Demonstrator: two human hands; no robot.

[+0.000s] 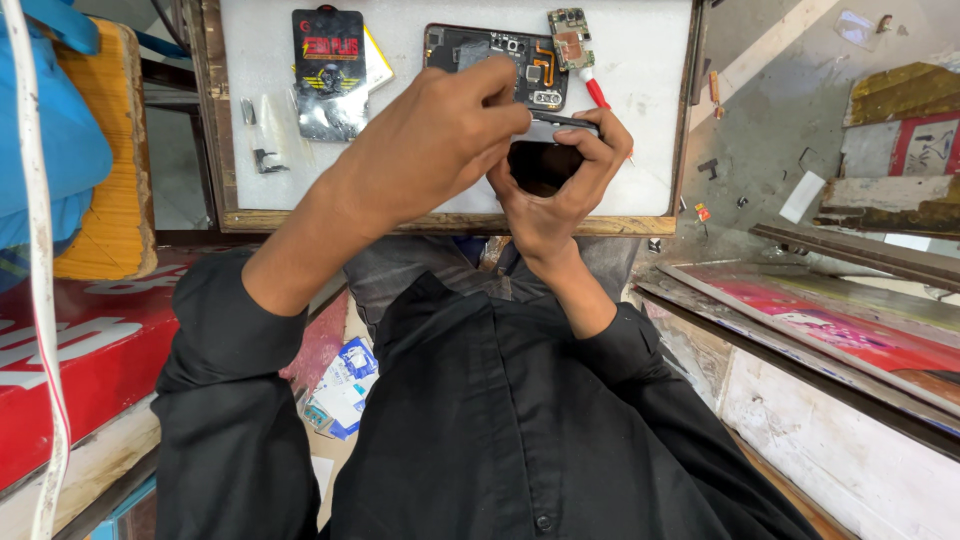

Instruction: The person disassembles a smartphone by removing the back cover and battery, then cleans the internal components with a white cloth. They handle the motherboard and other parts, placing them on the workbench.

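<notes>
My right hand (560, 205) cups a small dark phone (540, 165) from below, just above the near edge of the white work mat (640, 150). My left hand (430, 145) reaches in from the left and pinches the phone's grey top edge (565, 123) with its fingertips. Behind the hands an opened phone body (490, 52) lies flat on the mat with its insides showing. A green circuit board (570, 35) lies at its right end. A red-handled screwdriver (597, 94) pokes out from behind my fingers.
A black printed packet (330, 70) and small metal parts (262, 135) lie on the mat's left side. The mat sits in a wooden-framed tray (440, 223). A red board (90, 350) is at the left, and glass panes and a pink sheet (820, 320) at the right.
</notes>
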